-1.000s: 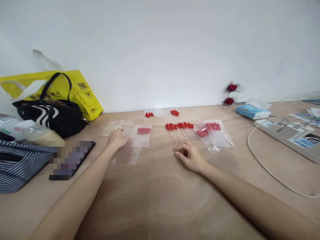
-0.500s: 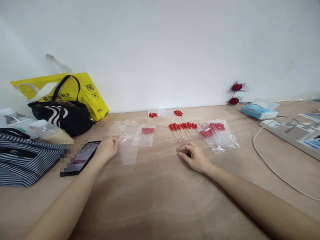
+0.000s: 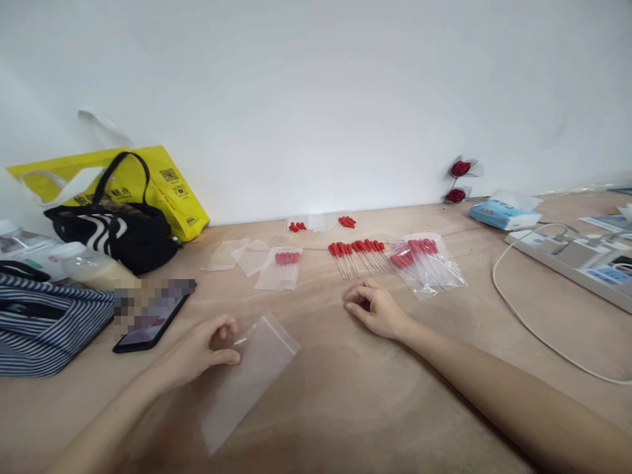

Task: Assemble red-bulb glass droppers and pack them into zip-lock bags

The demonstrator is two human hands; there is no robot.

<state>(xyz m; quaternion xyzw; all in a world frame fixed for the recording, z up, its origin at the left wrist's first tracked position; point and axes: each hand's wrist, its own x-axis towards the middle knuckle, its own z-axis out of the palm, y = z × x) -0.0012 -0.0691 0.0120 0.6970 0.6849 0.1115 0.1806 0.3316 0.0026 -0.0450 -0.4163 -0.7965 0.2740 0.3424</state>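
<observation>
My left hand (image 3: 207,349) is low over the table, thumb and forefinger apart, beside a clear zip bag (image 3: 251,375). The bag slants over the wood, with nothing visible in it. My right hand (image 3: 375,309) rests on the table, its fingers loosely curled and a gap before the thumb, holding nothing I can see. Just beyond it lies a row of droppers (image 3: 360,257) with red bulbs and thin clear stems. To the right, a larger clear bag (image 3: 429,283) holds more droppers and loose red bulbs. A small filled bag (image 3: 269,280) with several droppers lies left of the row.
More flat zip bags (image 3: 224,255) lie beyond my left hand. Loose red bulbs (image 3: 347,222) are by the wall. A phone (image 3: 153,322), bottle (image 3: 99,266), striped bag (image 3: 54,329) and yellow bag (image 3: 182,197) stand left; tissues (image 3: 503,214), cable (image 3: 523,336) and power strip (image 3: 567,263) right.
My left hand has come towards me from the flat bags. One zip bag has come with it, nearer and turned aslant. The finger and thumb now stand apart. My right hand stays put.
</observation>
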